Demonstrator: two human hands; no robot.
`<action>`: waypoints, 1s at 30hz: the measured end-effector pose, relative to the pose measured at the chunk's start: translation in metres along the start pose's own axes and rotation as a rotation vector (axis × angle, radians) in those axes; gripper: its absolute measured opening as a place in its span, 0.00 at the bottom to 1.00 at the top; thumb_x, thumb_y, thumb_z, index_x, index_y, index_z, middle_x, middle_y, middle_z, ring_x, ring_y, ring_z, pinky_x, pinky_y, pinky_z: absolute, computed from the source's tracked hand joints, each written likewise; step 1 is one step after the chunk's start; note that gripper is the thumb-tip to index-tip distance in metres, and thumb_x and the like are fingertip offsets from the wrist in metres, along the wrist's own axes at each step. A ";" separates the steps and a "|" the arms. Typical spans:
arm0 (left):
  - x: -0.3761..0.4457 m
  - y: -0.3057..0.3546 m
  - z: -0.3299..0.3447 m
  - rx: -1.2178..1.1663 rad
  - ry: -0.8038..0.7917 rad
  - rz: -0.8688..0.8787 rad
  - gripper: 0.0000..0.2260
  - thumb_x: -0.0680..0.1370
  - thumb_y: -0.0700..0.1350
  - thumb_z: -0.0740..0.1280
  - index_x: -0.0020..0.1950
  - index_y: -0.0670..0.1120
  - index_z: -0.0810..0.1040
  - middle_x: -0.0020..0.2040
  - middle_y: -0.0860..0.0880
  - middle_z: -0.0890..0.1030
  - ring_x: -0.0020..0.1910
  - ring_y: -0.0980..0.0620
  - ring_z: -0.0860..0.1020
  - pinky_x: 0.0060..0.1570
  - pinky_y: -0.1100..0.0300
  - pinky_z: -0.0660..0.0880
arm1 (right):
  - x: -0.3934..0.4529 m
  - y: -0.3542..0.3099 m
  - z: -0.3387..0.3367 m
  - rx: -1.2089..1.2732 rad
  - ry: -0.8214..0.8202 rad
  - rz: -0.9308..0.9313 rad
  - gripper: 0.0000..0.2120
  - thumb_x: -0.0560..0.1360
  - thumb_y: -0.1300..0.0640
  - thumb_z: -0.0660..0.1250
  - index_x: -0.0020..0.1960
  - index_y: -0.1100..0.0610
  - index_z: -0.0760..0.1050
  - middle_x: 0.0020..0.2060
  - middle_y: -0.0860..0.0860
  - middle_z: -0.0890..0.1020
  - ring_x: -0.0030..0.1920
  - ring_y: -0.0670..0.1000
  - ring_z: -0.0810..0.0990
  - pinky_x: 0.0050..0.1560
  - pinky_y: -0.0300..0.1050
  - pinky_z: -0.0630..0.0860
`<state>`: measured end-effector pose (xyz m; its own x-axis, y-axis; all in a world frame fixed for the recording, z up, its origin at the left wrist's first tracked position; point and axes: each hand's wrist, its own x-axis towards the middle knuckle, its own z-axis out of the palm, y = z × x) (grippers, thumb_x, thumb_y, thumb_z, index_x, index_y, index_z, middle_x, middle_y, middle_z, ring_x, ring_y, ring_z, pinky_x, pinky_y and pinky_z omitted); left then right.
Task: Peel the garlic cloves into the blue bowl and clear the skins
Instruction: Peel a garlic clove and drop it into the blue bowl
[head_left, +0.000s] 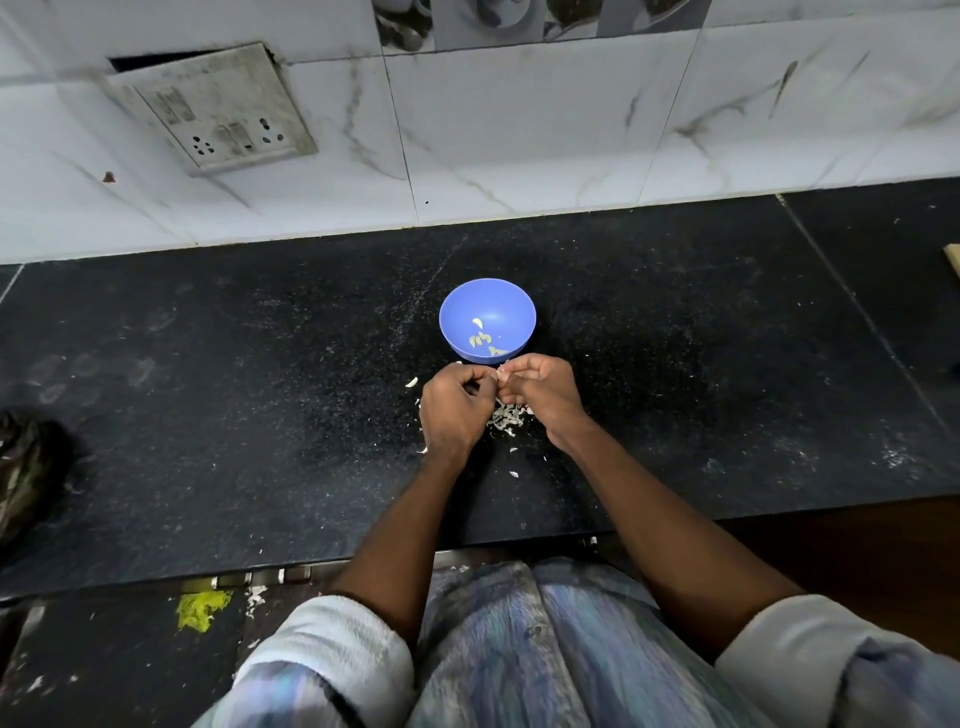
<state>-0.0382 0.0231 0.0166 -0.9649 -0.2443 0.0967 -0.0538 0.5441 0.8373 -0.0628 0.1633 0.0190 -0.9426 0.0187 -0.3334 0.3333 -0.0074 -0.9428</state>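
Pinching garlic clove (500, 375) — between fingers (485, 375)

bowl (487, 312): smooth blue plastic
counter (260, 364): dark speckled stone, dusty
wall tiles (519, 130): glossy marble-look
skins (508, 415): papery

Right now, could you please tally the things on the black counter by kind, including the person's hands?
Round blue plastic bowl: 1
Pale peeled garlic cloves in the bowl: about 5, small and hard to separate
Heap of white papery garlic skins: 1
Hands: 2, left hand and right hand, both pinching a clove between them
Total: about 9
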 end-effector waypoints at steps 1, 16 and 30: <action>0.000 0.000 0.000 0.011 0.008 0.013 0.04 0.76 0.43 0.74 0.45 0.50 0.89 0.42 0.56 0.86 0.38 0.58 0.82 0.40 0.60 0.79 | 0.000 -0.001 0.000 -0.010 -0.001 -0.012 0.06 0.76 0.68 0.72 0.52 0.68 0.80 0.43 0.63 0.86 0.36 0.51 0.84 0.41 0.42 0.83; 0.004 -0.005 0.009 -0.151 0.032 -0.021 0.06 0.74 0.47 0.75 0.46 0.49 0.90 0.39 0.53 0.86 0.36 0.55 0.82 0.39 0.53 0.80 | -0.003 -0.002 0.000 0.044 -0.039 -0.050 0.06 0.78 0.68 0.71 0.55 0.64 0.82 0.40 0.57 0.87 0.38 0.53 0.84 0.42 0.41 0.82; 0.005 -0.009 0.011 -0.177 -0.044 -0.186 0.05 0.73 0.48 0.75 0.43 0.50 0.90 0.33 0.55 0.85 0.33 0.48 0.84 0.37 0.47 0.83 | -0.001 0.004 0.003 -0.098 -0.002 -0.048 0.03 0.78 0.66 0.71 0.50 0.62 0.83 0.39 0.57 0.88 0.38 0.55 0.87 0.36 0.46 0.83</action>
<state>-0.0451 0.0256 0.0034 -0.9529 -0.2903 -0.0881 -0.1897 0.3433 0.9199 -0.0608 0.1602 0.0159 -0.9576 0.0150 -0.2876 0.2877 0.0916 -0.9533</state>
